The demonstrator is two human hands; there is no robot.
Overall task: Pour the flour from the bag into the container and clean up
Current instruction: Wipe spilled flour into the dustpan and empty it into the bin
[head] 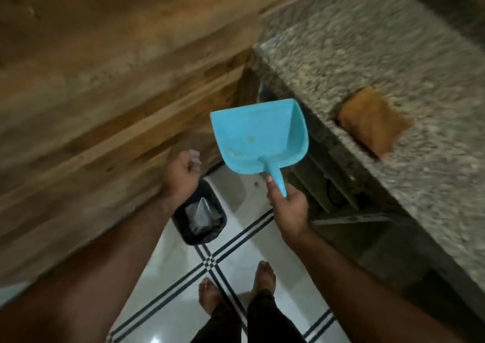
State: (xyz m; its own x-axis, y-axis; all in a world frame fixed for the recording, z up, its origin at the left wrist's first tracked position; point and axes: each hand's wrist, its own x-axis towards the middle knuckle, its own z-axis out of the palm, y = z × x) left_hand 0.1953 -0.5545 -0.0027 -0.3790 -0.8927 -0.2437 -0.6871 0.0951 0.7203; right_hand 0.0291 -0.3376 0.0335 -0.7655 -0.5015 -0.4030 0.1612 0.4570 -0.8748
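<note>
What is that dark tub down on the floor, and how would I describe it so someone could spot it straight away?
Start at the white tiled floor with its crossing dark stripes, at the foot of the wooden panelling. There, partly under the person's left hand, stands a small black bin with something pale and crumpled inside. It is the only dark, open-topped container on the floor; the dustpan in the right hand is bright blue.

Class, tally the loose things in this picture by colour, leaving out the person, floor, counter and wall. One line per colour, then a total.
Blue: 1, the dustpan
Black: 1, the bin
Brown: 1, the cloth
Total: 3
</note>
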